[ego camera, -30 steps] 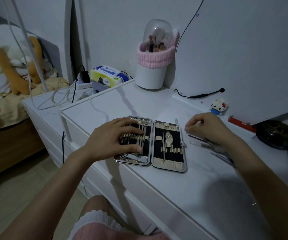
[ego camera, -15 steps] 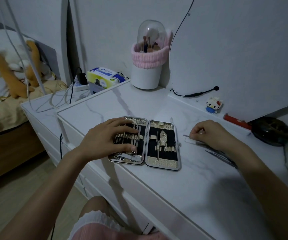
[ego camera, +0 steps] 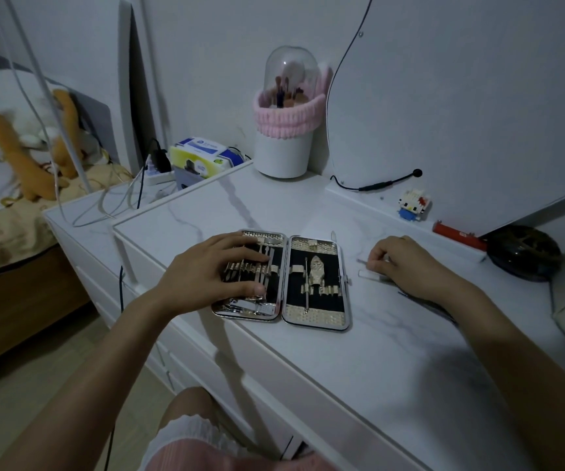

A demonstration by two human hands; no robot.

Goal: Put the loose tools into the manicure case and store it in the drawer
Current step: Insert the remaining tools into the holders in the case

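While the left hand (ego camera: 206,277) lies flat, fingers straight, on the open manicure case (ego camera: 283,280), the right hand (ego camera: 400,263) pinches a thin loose tool (ego camera: 364,261); the pinch may slip and scatter the tools beside it

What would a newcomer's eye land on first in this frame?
The open manicure case at the desk's front edge, with the left hand resting flat on its left half. Right of it, the right hand pinches at loose tools on the desktop. Behind stands a domed brush holder with a pink band.

Bare forearms, no sleeves, pink ribbed shorts (ego camera: 186,458) with white frilled hem
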